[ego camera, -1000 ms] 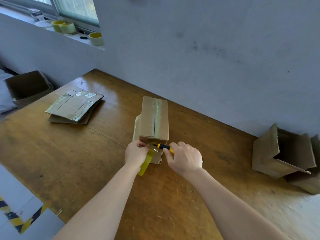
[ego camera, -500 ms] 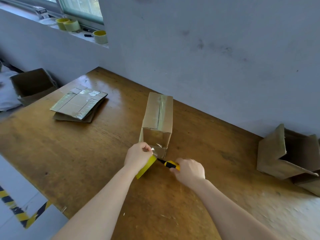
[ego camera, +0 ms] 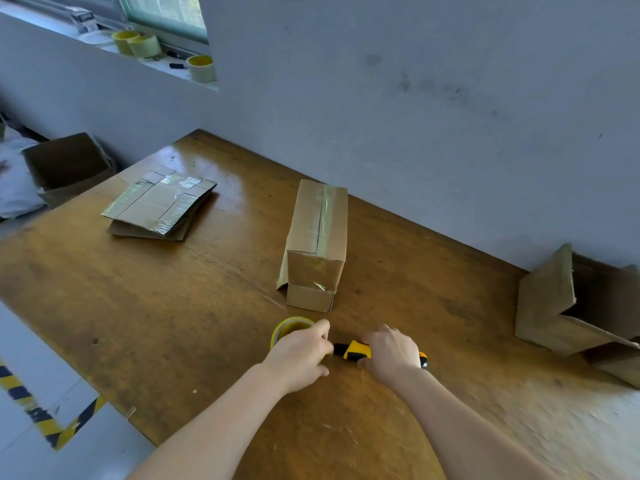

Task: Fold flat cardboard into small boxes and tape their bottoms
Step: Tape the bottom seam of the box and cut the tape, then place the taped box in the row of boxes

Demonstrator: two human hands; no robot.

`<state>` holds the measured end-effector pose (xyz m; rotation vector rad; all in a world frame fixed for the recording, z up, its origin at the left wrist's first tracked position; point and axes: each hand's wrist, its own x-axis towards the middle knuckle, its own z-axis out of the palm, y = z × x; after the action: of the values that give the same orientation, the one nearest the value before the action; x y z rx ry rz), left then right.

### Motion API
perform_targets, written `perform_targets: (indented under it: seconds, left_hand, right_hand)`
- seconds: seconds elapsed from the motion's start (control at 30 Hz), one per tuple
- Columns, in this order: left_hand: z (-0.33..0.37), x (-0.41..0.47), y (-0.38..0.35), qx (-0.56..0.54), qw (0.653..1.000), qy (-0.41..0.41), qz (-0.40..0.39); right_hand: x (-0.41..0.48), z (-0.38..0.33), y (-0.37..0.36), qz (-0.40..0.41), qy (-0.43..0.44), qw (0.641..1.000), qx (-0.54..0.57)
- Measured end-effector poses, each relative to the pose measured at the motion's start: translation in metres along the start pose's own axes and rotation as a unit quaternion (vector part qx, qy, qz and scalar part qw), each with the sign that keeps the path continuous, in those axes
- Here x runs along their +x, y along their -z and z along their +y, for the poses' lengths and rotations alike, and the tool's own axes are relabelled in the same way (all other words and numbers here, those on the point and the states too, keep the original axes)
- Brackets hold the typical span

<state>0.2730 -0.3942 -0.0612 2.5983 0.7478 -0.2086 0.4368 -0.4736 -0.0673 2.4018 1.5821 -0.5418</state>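
The left hand point(ego camera: 301, 355) grips a tape roll point(ego camera: 289, 328) on the table point(ego camera: 166, 327). Just right of it the right hand point(ego camera: 393, 351) grips a cutter point(ego camera: 353, 350), whose tip points toward the left hand. Straight beyond both grips, near them, stands a box point(ego camera: 318, 244). Beyond and well left of the grips lies a stack of flat cardboard point(ego camera: 159, 206). Well to their right sit folded boxes point(ego camera: 550, 306). Spare rolls point(ego camera: 143, 46) sit on a sill point(ego camera: 162, 69), far beyond and left.

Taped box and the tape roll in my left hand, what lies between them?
Nothing; the head view shows only bare table between the taped box and the tape roll the left hand grips.
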Motion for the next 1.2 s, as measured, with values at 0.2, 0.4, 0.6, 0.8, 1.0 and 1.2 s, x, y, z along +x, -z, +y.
perform_targets:
  seconds: [0.2, 0.4, 0.6, 0.8, 1.0, 1.2]
  left_hand:
    - [-0.003, -0.003, -0.004, -0.005, 0.999, 0.020, -0.025]
    - [-0.009, 0.000, -0.004, -0.011, 0.998, 0.023, -0.050]
    - [-0.022, 0.011, 0.021, -0.127, 0.909, 0.144, 0.369]
    - [-0.048, 0.045, 0.069, -0.184, 0.927, 0.112, 0.308]
    - [-0.058, 0.060, 0.061, -0.118, 0.955, 0.104, 0.252]
    - [-0.064, 0.062, 0.035, -0.075, 0.949, 0.114, 0.284]
  right_hand:
    - [0.002, 0.000, 0.002, -0.005, 0.009, 1.000, 0.016]
    - [0.006, -0.009, 0.010, 0.026, 0.005, 0.996, 0.089]
    - [0.022, -0.025, 0.050, 0.141, 0.005, 0.960, 0.240]
    - [0.047, -0.044, 0.084, 0.187, 0.029, 0.936, 0.298]
    - [0.068, -0.050, 0.079, 0.204, 0.010, 0.941, 0.271]
    - [0.075, -0.050, 0.053, 0.200, 0.006, 0.960, 0.197]
